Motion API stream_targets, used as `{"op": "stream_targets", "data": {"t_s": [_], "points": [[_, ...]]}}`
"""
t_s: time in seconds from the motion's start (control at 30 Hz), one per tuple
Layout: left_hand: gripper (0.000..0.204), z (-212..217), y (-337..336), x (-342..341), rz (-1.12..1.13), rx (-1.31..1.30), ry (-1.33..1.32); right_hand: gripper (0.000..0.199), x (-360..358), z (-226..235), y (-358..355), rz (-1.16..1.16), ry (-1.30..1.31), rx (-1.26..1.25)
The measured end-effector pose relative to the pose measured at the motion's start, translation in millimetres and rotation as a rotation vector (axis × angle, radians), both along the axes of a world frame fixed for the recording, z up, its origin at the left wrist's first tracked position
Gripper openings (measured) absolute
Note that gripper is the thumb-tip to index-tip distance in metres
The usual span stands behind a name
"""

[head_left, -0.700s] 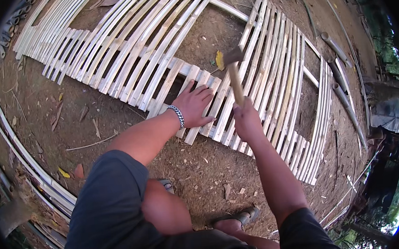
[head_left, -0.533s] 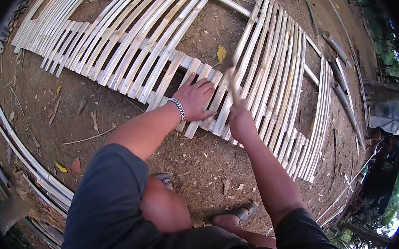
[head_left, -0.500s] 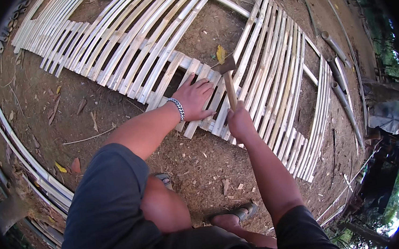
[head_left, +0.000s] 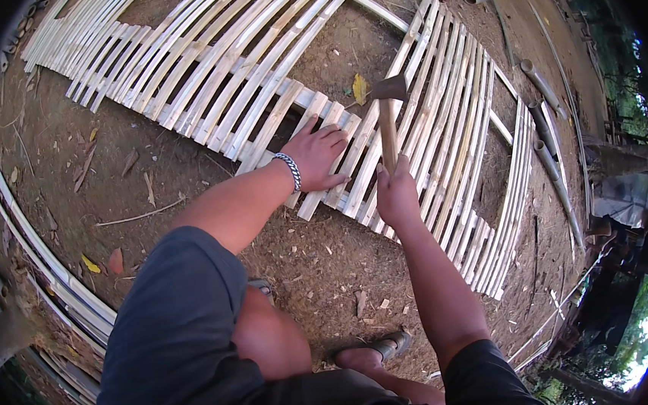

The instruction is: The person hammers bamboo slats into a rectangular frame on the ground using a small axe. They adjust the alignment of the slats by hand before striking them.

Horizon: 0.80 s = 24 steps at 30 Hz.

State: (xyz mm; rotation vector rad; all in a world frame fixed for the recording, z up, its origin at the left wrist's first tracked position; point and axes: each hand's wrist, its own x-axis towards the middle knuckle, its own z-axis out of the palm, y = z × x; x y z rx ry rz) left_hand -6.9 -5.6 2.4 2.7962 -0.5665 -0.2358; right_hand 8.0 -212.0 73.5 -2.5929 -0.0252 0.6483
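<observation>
In my right hand is the wooden handle of a hatchet, the fingers wrapped round its lower part. Its dark metal head is raised over a frame of pale bamboo slats lying on the ground. My left hand, with a chain bracelet at the wrist, presses on the short slats near the frame's near edge. Its fingers are spread, and it grips nothing. The slats run side by side over crosspieces, with a wide gap beyond my hands.
A yellow leaf lies in the gap. Bamboo tubes rest on the soil at right; long split strips curve along the left. Wood chips, dry leaves and a thin stick litter the ground. My sandalled foot stands near.
The hatchet and my right hand have shifted slightly right, and the head has lifted off the slats and turned. My left hand stays in place on the slats.
</observation>
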Motion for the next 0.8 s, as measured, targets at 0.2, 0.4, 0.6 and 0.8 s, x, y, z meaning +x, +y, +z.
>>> {"op": "stream_targets", "data": {"t_s": [0.2, 0.4, 0.6, 0.8], "points": [[0.080, -1.3, -5.7, 1.4, 0.006, -0.011, -0.019, 0.038, 17.4, 3.7, -10.9, 0.177, 0.037, -0.269], [0.079, -8.8, -0.5, -4.0, 0.014, -0.038, -0.060, 0.043, -10.8, 55.2, 14.3, 0.267, -0.233, -0.128], [0.079, -1.4, -6.6, -0.7, 0.016, 0.024, -0.005, 0.044, 5.8, 27.6, -14.3, 0.343, 0.115, -0.531], [0.079, -7.9, -1.2, -5.9, 0.024, -0.013, -0.054, 0.044, -17.7, 46.5, 10.7, 0.221, -0.127, -0.191]]}}
